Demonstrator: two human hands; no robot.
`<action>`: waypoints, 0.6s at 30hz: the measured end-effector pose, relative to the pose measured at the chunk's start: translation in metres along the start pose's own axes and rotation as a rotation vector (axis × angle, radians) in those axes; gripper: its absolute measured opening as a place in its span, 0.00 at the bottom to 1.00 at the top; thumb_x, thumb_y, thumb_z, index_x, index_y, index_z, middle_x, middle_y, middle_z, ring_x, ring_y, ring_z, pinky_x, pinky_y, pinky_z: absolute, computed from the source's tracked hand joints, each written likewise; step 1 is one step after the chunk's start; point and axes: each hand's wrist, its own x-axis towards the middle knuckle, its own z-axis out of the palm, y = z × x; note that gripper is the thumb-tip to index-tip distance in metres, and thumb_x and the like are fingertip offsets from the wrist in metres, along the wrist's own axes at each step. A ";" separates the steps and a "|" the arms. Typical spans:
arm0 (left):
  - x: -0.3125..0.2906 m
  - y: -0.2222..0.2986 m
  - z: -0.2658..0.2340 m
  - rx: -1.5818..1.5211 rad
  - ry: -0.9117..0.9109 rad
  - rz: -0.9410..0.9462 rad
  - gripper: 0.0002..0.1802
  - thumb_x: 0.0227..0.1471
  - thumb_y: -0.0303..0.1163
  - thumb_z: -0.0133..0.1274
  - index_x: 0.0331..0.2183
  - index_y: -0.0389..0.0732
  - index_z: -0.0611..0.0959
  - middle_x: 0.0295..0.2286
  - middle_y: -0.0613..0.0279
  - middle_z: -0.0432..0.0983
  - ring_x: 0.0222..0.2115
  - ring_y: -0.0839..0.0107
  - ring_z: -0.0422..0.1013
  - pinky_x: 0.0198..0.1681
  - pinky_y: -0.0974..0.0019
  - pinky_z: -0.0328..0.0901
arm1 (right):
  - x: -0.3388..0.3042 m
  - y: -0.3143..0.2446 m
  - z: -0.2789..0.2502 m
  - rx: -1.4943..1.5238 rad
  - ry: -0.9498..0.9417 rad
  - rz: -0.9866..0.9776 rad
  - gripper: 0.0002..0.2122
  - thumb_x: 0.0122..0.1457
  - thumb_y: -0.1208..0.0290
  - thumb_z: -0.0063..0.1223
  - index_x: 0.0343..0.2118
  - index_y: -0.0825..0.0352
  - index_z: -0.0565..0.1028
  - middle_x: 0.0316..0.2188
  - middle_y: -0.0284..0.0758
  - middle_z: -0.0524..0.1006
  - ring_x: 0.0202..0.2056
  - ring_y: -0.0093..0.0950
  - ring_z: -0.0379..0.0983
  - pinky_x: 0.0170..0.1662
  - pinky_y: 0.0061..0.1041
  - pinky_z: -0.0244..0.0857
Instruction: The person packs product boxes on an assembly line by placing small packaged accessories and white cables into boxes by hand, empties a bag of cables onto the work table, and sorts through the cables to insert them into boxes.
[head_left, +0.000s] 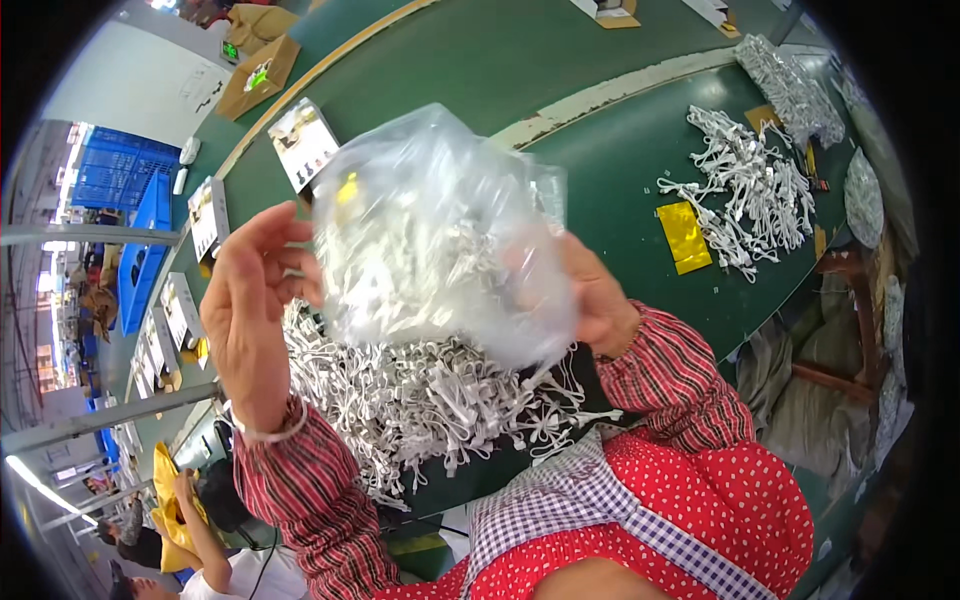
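Head view: right fingers [580, 265] grip plastic bag [440, 235], partly blocking cable pile [430, 400]; left fingers [282, 234] half-open.

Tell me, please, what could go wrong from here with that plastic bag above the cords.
The plastic bag might slip, since the left hand seems only loosely curled at its edge. The white cords below could tangle, as they lie heaped across one another.
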 end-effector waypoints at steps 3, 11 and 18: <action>0.030 -0.054 0.004 0.417 -0.114 -0.048 0.11 0.57 0.30 0.46 0.40 0.36 0.78 0.35 0.63 0.75 0.30 0.78 0.70 0.30 0.74 0.66 | -0.024 -0.030 -0.028 0.576 -0.205 -0.139 0.05 0.59 0.70 0.46 0.34 0.67 0.68 0.28 0.35 0.70 0.17 0.19 0.66 0.24 0.17 0.61; 0.089 -0.178 0.043 1.018 -0.619 0.696 0.27 0.41 0.19 0.51 0.46 0.47 0.73 0.44 0.61 0.71 0.45 0.58 0.66 0.45 0.58 0.65 | -0.154 -0.098 -0.040 0.662 -0.491 -0.608 0.11 0.64 0.71 0.33 0.26 0.70 0.62 0.24 0.36 0.65 0.13 0.21 0.59 0.18 0.20 0.56; 0.095 -0.168 0.068 1.074 -0.847 0.728 0.35 0.39 0.14 0.49 0.50 0.52 0.71 0.47 0.61 0.67 0.44 0.57 0.67 0.42 0.59 0.68 | -0.426 -0.131 -0.187 -0.065 0.620 -1.400 0.06 0.57 0.73 0.50 0.35 0.68 0.68 0.13 0.26 0.56 0.14 0.16 0.51 0.21 0.20 0.51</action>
